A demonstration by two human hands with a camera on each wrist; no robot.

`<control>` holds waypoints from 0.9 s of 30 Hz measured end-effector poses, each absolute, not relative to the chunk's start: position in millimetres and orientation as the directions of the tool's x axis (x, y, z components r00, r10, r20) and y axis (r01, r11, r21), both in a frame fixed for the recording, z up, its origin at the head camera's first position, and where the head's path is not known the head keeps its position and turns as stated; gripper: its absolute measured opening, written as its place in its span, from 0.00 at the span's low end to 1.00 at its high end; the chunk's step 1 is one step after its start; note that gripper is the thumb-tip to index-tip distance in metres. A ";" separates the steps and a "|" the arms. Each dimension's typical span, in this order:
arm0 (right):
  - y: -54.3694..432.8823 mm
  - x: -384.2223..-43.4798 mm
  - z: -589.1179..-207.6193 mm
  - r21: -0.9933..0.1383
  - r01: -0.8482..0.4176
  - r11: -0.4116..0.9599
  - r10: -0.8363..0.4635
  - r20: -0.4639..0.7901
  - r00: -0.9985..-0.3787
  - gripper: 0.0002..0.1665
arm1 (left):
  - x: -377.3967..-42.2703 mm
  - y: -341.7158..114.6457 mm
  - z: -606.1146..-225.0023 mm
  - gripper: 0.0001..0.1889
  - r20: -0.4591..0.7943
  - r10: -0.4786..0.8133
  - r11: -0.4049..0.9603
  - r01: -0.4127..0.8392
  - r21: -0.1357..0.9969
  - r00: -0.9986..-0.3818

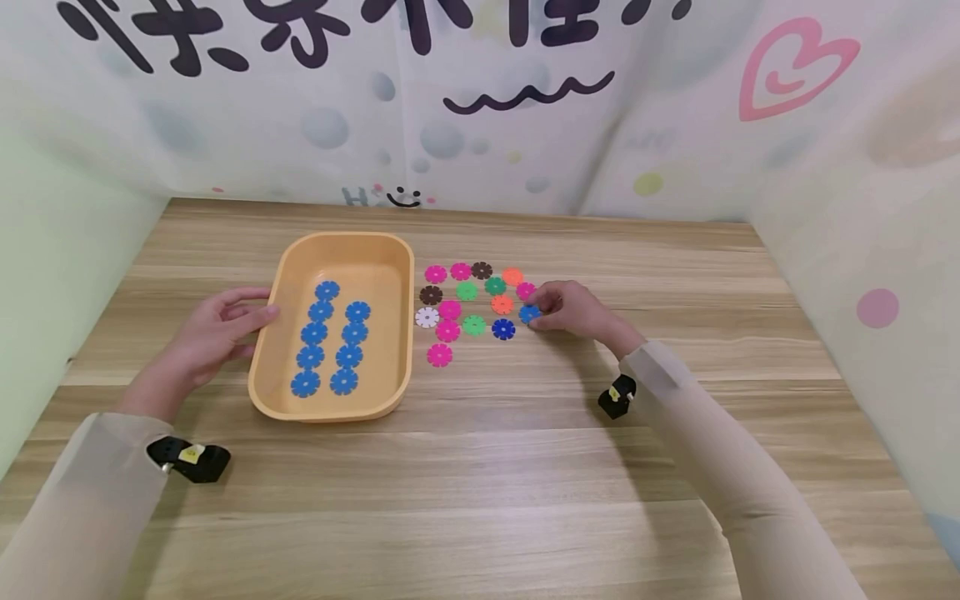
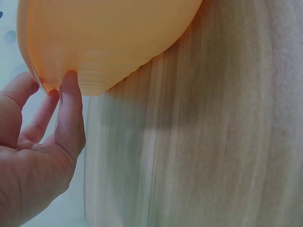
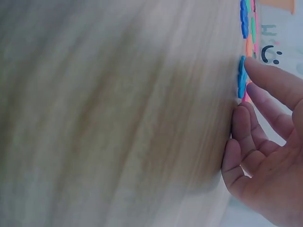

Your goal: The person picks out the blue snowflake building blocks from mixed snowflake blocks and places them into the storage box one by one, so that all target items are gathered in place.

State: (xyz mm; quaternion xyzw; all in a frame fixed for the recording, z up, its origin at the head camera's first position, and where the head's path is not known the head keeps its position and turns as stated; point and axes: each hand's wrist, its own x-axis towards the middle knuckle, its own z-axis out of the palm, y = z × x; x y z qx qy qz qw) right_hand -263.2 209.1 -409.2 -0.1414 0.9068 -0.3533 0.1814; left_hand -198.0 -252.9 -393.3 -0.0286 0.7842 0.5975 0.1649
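Observation:
My left hand (image 1: 212, 333) is at the left side of a yellow-orange plastic tray (image 1: 388, 325), its thumb and fingertips touching the rim and outer wall. In the left wrist view those fingers are slightly bent and spread. Inside the tray lie several blue snowflake discs (image 1: 321, 310) in two columns. At the right end of a group of mixed-colour discs, my right hand (image 1: 577, 310) pinches a lighter blue snowflake disc (image 1: 529, 315) between thumb and index finger. That disc lies low at the tabletop in the right wrist view. The other right-hand fingers are curled.
Pink (image 1: 439, 355), green (image 1: 474, 325), brown (image 1: 431, 295), orange (image 1: 502, 304), white (image 1: 427, 317) and dark blue discs (image 1: 503, 329) lie between the tray and my right hand. A printed cloth (image 1: 480, 158) hangs along the back edge of the wooden table (image 1: 480, 500).

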 end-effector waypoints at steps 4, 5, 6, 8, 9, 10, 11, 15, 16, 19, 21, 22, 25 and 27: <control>208.4 -263.5 -409.4 -0.678 -0.138 0.722 -0.382 -0.225 -0.896 0.18 | -198.0 -252.4 -392.5 0.20 -0.295 0.150 0.282 -0.245 0.927 -0.943; 208.2 -263.6 -409.3 -0.675 -0.139 0.725 -0.381 -0.225 -0.897 0.18 | -197.9 -252.2 -392.2 0.19 -0.295 0.150 0.280 -0.246 0.928 -0.944; 208.2 -264.0 -409.6 -0.672 -0.139 0.727 -0.380 -0.226 -0.897 0.18 | -197.8 -252.1 -392.1 0.18 -0.295 0.149 0.279 -0.246 0.928 -0.944; 207.8 -264.7 -409.7 -0.667 -0.135 0.733 -0.375 -0.230 -0.898 0.18 | -197.6 -251.9 -391.8 0.18 -0.294 0.148 0.277 -0.246 0.929 -0.944; 207.5 -265.1 -409.9 -0.665 -0.132 0.735 -0.373 -0.234 -0.898 0.18 | -197.6 -251.9 -391.8 0.17 -0.294 0.148 0.277 -0.245 0.929 -0.944; 207.3 -265.5 -410.1 -0.663 -0.131 0.737 -0.372 -0.236 -0.898 0.18 | -197.6 -252.0 -391.9 0.17 -0.293 0.148 0.277 -0.245 0.929 -0.944; 206.9 -265.8 -410.1 -0.661 -0.127 0.739 -0.368 -0.240 -0.898 0.18 | -197.6 -252.1 -392.1 0.17 -0.293 0.148 0.276 -0.245 0.929 -0.945; 205.6 -266.3 -409.6 -0.660 -0.115 0.742 -0.361 -0.250 -0.898 0.18 | -197.9 -252.7 -392.8 0.15 -0.294 0.146 0.274 -0.247 0.930 -0.945; 205.3 -266.3 -409.4 -0.661 -0.112 0.742 -0.360 -0.251 -0.899 0.18 | -198.0 -252.8 -393.0 0.16 -0.294 0.146 0.274 -0.247 0.929 -0.945; 204.2 -265.9 -408.5 -0.665 -0.101 0.740 -0.353 -0.256 -0.900 0.17 | -198.2 -252.7 -393.2 0.17 -0.293 0.143 0.276 -0.246 0.929 -0.945; 203.5 -265.5 -407.9 -0.666 -0.097 0.739 -0.351 -0.258 -0.900 0.17 | -198.2 -252.5 -393.1 0.19 -0.293 0.143 0.277 -0.246 0.929 -0.945; 203.3 -265.3 -407.7 -0.666 -0.096 0.740 -0.349 -0.258 -0.901 0.17 | -198.1 -252.5 -393.0 0.19 -0.293 0.143 0.277 -0.246 0.929 -0.945; 202.8 -265.0 -407.3 -0.667 -0.103 0.738 -0.352 -0.251 -0.902 0.16 | -198.0 -252.4 -392.8 0.18 -0.296 0.143 0.274 -0.250 0.929 -0.944; 202.7 -265.0 -407.2 -0.669 -0.110 0.735 -0.358 -0.245 -0.901 0.16 | -198.1 -252.5 -392.8 0.21 -0.299 0.142 0.282 -0.251 0.926 -0.944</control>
